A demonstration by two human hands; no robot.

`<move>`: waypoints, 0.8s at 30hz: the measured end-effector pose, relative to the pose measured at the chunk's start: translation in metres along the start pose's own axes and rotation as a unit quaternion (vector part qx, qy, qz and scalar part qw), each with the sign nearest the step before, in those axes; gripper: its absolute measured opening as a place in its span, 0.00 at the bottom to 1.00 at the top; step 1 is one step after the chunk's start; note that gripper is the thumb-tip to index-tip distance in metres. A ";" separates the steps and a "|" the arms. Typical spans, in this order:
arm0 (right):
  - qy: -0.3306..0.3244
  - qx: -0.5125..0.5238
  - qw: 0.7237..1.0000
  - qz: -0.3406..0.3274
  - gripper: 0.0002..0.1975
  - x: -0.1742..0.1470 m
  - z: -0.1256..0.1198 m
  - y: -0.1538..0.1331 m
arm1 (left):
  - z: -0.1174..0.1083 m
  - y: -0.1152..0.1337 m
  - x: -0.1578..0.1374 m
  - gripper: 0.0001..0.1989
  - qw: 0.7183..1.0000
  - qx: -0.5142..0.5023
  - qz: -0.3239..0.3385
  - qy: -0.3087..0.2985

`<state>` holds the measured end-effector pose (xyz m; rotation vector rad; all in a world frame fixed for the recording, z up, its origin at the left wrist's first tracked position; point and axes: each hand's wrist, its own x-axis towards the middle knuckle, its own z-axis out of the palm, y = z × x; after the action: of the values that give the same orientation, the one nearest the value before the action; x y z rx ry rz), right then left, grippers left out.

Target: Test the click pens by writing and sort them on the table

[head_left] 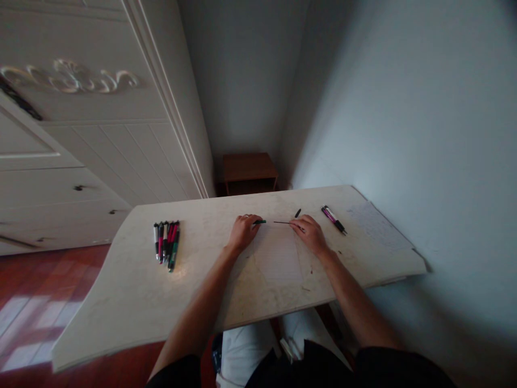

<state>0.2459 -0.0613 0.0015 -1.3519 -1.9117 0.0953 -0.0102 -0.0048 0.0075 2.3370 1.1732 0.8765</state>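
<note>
My left hand [244, 230] is closed around a green pen barrel [260, 221], whose end points to the right. Across a small gap, my right hand [310, 231] pinches a thin dark pen refill [281, 222] that points left toward the barrel. Just beyond my right fingers lies a small black pen part [298, 213], apart from the hand. Under and between both hands is a lined sheet of paper [278, 256] on the white table.
Several pens [165, 240] in white, pink and green lie side by side at the table's left. Two pens [333, 220] lie to the right, near a written sheet [375, 226]. A white cabinet [100, 140] stands left; a wall [424, 134] borders the right. A small brown table [249, 166] stands beyond.
</note>
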 end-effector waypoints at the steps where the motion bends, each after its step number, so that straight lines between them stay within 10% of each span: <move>1: 0.000 -0.001 1.000 -0.001 0.10 0.000 0.000 0.000 | 0.000 0.000 0.000 0.09 1.000 -0.003 0.001 0.000; 24: 0.011 -0.057 0.995 -0.078 0.11 0.000 0.007 -0.013 | 0.008 0.004 -0.003 0.09 0.994 0.038 0.103 -0.007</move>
<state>0.2312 -0.0640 0.0030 -1.2660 -2.0219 -0.1062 -0.0038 -0.0103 0.0028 2.5559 0.9890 0.8956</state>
